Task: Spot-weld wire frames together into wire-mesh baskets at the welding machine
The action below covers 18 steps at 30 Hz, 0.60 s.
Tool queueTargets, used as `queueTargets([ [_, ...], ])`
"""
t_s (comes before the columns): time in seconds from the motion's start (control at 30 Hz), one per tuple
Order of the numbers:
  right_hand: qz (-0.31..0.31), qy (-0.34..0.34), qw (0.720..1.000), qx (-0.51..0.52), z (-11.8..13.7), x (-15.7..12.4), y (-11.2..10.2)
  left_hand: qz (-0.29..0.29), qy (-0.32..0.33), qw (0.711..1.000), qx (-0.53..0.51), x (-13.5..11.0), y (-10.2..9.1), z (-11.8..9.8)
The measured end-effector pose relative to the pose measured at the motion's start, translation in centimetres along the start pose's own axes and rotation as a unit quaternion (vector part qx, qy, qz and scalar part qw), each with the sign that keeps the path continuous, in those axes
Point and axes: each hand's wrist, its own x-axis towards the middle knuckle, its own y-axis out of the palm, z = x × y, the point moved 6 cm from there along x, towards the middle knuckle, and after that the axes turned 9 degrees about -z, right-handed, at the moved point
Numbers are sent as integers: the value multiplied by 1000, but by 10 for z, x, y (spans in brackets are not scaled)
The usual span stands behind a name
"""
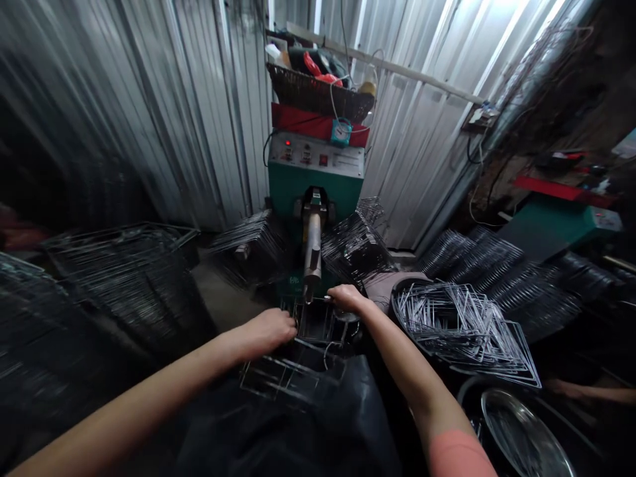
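A dark metal wire frame (285, 374) rests over my lap and reaches forward below the steel electrode arm (313, 248) of a green machine (291, 175). My left hand (273, 329) is closed on the frame's left side, fingers curled around the wire. On the other side, just right of the electrode tip, my right hand (346, 298) is closed in a pinch at the frame's far edge. A small bright bit of metal shows at its fingertips. Dim light blurs the exact grip of both hands. Near the right wrist there is a round metal piece (346, 317).
Stacked wire frames flank the machine at left (248, 245) and right (355, 245). A bin of bent wire squares (457, 318) stands right, with a shiny-rimmed round container (527, 434) below. Larger wire stacks (124, 271) fill the left. Another person's hand (566, 389) shows far right.
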Motion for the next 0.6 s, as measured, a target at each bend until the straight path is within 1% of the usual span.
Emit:
queueTargets([
  [0.07, -13, -2, 1000, 3, 3, -8, 1, -29, 37, 999, 12, -30, -12, -20],
  [0.1, -19, -7, 1000, 3, 4, -11, 2, -48, 35, 998, 21, -47, -21, -24],
  [0.13, -27, -12, 1000, 7, 6, -15, 3, -61, 20, 998, 27, -65, -30, -25],
  [0.2, -46, -16, 998, 33, 6, -20, 7, -67, -36, 997, 26, -102, -50, -17],
  [0.27, -69, -13, 994, 85, 4, -21, 12, -59, -122, 991, 17, -139, -67, 2],
  [0.33, -86, -9, 986, 140, 1, -19, 18, -51, -221, 974, 13, -175, -80, 26],
  [0.37, -91, -12, 983, 160, 0, -18, 20, -46, -268, 962, 14, -192, -84, 39],
  [0.43, -101, -24, 976, 190, -1, -15, 24, -23, -349, 937, 19, -221, -84, 62],
  [0.5, -106, -37, 973, 202, 0, -14, 25, 5, -418, 908, 24, -245, -80, 84],
  [0.57, -109, -40, 973, 199, 0, -15, 24, 19, -488, 872, 43, -265, -81, 109],
  [0.6, -108, -37, 974, 196, 0, -15, 24, 13, -523, 850, 60, -273, -85, 122],
])
